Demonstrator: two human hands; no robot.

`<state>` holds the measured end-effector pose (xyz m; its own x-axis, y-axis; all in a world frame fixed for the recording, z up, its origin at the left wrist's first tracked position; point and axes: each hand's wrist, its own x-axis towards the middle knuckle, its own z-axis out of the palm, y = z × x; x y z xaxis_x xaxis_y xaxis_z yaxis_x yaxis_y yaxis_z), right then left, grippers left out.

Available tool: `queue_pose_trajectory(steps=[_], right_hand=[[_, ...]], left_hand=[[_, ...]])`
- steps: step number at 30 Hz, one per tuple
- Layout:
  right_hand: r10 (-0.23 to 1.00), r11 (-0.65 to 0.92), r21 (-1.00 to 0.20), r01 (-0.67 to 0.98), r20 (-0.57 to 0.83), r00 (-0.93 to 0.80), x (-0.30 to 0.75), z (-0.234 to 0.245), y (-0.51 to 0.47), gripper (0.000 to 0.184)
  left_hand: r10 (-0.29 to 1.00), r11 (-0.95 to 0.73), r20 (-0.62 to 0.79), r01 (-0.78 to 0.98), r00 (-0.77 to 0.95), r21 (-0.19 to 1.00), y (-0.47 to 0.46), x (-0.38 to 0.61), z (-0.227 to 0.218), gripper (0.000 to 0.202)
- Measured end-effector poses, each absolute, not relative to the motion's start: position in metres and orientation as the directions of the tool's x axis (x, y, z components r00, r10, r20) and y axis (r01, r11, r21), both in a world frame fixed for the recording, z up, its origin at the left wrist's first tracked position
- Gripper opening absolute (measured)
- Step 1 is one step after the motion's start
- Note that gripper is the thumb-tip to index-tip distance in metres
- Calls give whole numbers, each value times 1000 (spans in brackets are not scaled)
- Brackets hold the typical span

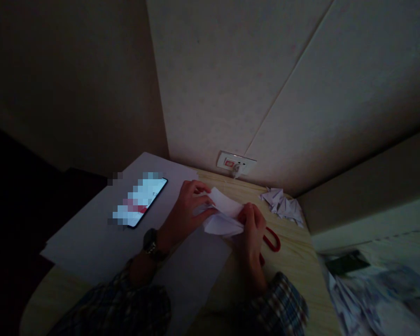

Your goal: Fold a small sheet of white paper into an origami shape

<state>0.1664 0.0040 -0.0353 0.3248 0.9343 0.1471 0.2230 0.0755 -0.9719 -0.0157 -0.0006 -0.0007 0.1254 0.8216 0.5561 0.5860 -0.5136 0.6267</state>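
Note:
A folded piece of white paper (224,212) is held just above the wooden table (294,261) between both hands. My left hand (187,210), with a watch on its wrist, pinches the paper's left edge with thumb and fingers. My right hand (252,228) is closed on the paper's right corner. Under the hands lies a large white sheet (101,233). The room is dim.
A lit phone (142,200) rests on the large sheet to the left. Red-handled scissors (272,240) lie beside my right hand. A pile of folded paper pieces (283,203) sits at the table's far right corner. A wall socket (235,163) is behind. Cluttered bedding (378,284) at right.

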Motion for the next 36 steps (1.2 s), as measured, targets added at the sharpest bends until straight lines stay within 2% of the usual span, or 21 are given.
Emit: queue_pose_trajectory(steps=[3, 8, 11, 14, 18, 23, 29, 34, 36], right_hand=[[945, 85, -974, 208, 145, 293, 167, -36, 5, 30], [892, 303, -910, 282, 375, 252, 165, -33, 2, 18], [869, 394, -845, 361, 471, 152, 164, -31, -1, 22], [872, 416, -811, 412, 485, 72, 163, -30, -1, 20], [872, 404, -796, 451, 484, 73, 162, -31, 1, 13], [844, 475, -770, 426, 535, 26, 161, -31, 3, 7], [866, 485, -796, 362, 493, -76, 158, -34, 2, 10], [935, 353, -880, 318, 345, -84, 159, -35, 2, 12], [943, 328, -891, 314, 327, -59, 161, -33, 1, 10]], left_hand=[[813, -519, 571, 581, 109, 627, 0, -15, 1, 8], [815, -490, 579, 578, 38, 652, 0, -14, 1, 6], [826, -453, 563, 572, -17, 683, 0, -16, 2, 10], [837, -418, 545, 588, -47, 693, 0, -18, 1, 13], [816, -441, 578, 628, -17, 641, 0, -20, 1, 12], [815, -421, 579, 666, -21, 616, 1, -21, 1, 15], [805, -424, 593, 683, -17, 595, -2, -21, 1, 17], [806, -448, 591, 676, 23, 585, -1, -23, 2, 17], [804, -456, 593, 687, 46, 565, 0, -23, 3, 16]])
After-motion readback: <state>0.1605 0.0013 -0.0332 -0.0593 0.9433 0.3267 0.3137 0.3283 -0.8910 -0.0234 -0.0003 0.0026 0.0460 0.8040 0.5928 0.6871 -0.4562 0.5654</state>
